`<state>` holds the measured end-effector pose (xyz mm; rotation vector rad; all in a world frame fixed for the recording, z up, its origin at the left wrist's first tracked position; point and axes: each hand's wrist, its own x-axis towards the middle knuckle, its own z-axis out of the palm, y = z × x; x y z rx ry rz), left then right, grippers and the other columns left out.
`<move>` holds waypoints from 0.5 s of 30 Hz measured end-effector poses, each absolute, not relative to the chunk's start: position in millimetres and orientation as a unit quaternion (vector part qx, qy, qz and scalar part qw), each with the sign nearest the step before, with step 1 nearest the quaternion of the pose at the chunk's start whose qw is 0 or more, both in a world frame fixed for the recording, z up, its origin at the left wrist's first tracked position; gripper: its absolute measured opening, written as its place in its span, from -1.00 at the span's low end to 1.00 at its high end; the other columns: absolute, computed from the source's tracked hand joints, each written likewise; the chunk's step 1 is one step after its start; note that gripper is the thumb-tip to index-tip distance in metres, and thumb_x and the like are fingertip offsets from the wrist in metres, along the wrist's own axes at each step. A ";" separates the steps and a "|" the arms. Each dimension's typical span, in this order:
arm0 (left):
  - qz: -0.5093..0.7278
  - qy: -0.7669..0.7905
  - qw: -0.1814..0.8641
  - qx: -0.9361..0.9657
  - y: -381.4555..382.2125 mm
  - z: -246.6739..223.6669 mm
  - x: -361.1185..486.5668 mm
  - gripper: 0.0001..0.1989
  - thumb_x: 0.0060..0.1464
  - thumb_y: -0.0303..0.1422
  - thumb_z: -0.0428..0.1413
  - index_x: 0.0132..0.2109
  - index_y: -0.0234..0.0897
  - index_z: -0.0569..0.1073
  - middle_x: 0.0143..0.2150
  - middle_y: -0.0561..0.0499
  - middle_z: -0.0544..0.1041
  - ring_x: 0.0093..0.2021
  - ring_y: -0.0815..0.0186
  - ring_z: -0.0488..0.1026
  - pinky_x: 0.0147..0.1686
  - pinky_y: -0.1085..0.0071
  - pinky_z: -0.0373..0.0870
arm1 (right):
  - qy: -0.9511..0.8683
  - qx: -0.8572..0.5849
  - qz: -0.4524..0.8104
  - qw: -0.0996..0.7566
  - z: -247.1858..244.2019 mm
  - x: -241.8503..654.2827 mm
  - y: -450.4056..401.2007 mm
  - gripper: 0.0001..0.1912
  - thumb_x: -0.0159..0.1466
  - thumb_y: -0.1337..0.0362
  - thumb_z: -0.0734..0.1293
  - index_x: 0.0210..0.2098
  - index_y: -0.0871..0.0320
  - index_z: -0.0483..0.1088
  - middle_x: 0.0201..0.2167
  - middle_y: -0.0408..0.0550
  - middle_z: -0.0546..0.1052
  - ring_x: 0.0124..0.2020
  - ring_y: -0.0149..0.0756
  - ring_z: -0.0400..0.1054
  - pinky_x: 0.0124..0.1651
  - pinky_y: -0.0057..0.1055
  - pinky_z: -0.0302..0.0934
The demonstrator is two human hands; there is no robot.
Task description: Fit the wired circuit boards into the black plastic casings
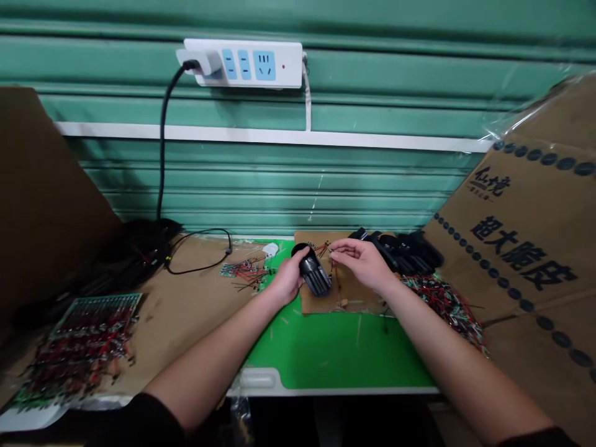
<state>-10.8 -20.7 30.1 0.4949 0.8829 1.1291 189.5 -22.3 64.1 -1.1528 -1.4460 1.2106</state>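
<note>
My left hand (pixel 290 273) is wrapped round a black plastic housing (pixel 315 273), hollow at its upper end and ribbed along its side. It is tilted over a piece of cardboard (pixel 358 301). To its right, the fingertips of my right hand (pixel 356 257) pinch the end of a small wired part (pixel 331 253), too small to name exactly. Thin red and black wires (pixel 321 249) show between the two hands, near the open end of the housing. More black housings (pixel 405 251) lie behind my right hand.
A heap of red and black wires (pixel 447 307) lies at the right by a cardboard wall (pixel 526 248). Wired circuit boards (pixel 88 347) sit at the left, with a smaller bunch (pixel 244 271) nearer the middle. A power strip (pixel 288 65) hangs on the green shutter (pixel 372 112).
</note>
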 end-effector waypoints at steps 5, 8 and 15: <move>0.493 0.356 0.744 0.276 -19.5 24.7 -11.0 -0.69 -0.09 -0.41 0.42 -0.17 -0.43 0.61 -0.27 -0.12 0.68 -0.28 0.26 0.61 -0.15 0.38 0.57 | -0.587 -0.449 0.516 0.433 70.2 182.6 -25.9 -0.31 -0.05 -0.12 0.71 -0.13 0.27 0.62 -0.22 0.02 0.65 -0.26 -0.42 0.54 -0.06 -0.45 0.47; 0.486 0.356 0.735 0.310 -17.3 14.6 -10.1 -0.62 -0.27 -0.52 0.48 -0.21 -0.43 0.62 -0.23 -0.16 0.70 -0.24 0.23 0.63 -0.09 0.36 0.55 | -0.551 -0.451 0.536 0.453 57.9 183.6 -29.8 -0.32 -0.10 -0.10 0.73 -0.17 0.25 0.63 -0.22 0.00 0.65 -0.25 -0.45 0.53 -0.09 -0.50 0.48; 0.484 0.325 0.722 0.372 -13.2 -1.4 -8.6 -0.43 -0.28 -0.31 0.62 -0.09 -0.39 0.65 -0.18 -0.08 0.71 -0.24 0.29 0.62 -0.06 0.34 0.51 | -0.546 -0.437 0.565 0.438 42.9 198.3 -22.2 -0.33 -0.05 -0.04 0.73 -0.11 0.26 0.61 -0.32 -0.07 0.60 -0.48 -0.54 0.40 -0.33 -0.51 0.37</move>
